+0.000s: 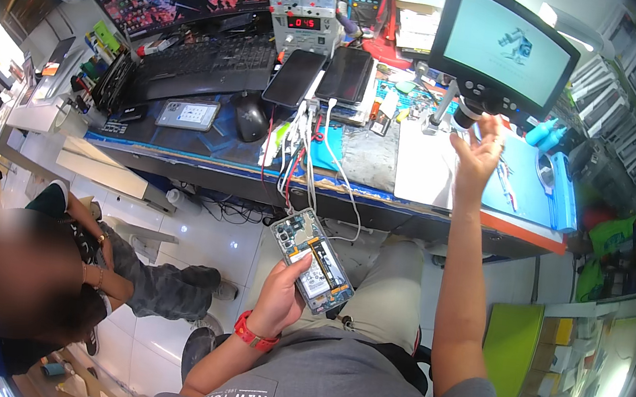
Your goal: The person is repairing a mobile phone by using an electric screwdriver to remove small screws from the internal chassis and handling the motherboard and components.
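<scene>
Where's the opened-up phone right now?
In the head view, the opened-up phone is near the middle, held in the person's left hand in front of the desk's front edge, by the hanging cables.

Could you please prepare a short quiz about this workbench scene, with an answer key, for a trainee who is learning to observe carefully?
1. Which of the person's hands is holding the opened smartphone?
2. True or false: the red wristband is worn on the left arm.
3. The right hand is raised closest to which item?
A) the keyboard
B) the lens of the digital microscope
C) the multimeter

Key:
1. The left hand.
2. True.
3. B.
</scene>
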A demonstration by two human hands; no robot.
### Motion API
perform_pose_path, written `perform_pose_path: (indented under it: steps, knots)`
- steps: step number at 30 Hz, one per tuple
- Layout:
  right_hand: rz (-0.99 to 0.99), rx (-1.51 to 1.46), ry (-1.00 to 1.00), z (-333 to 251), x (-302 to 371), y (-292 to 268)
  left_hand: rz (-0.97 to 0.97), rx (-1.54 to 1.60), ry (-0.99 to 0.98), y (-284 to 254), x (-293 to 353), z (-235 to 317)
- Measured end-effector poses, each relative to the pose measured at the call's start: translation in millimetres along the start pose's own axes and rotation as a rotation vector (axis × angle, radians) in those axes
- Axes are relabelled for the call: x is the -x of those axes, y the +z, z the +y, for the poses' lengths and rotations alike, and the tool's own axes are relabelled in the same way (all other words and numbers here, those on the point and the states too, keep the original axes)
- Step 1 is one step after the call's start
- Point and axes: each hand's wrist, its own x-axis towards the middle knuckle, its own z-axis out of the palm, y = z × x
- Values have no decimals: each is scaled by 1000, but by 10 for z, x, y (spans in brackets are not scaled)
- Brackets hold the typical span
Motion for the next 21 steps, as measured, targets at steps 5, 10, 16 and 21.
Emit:
perform_pose_path:
  steps: [5,10,16,21]
  knots:
    - [-271,348,-42,202,-175,198,-23,-6,-14,35,-56,-5]
    - [-170,152,304,768,-350,409,27,19,45,183,-45,1]
    - [-264,404,177,251,-262,435,9,-47,80,178,-72,21]
    - [-400,599,-410,34,-122,250,9,-53,104,266,-78,52]
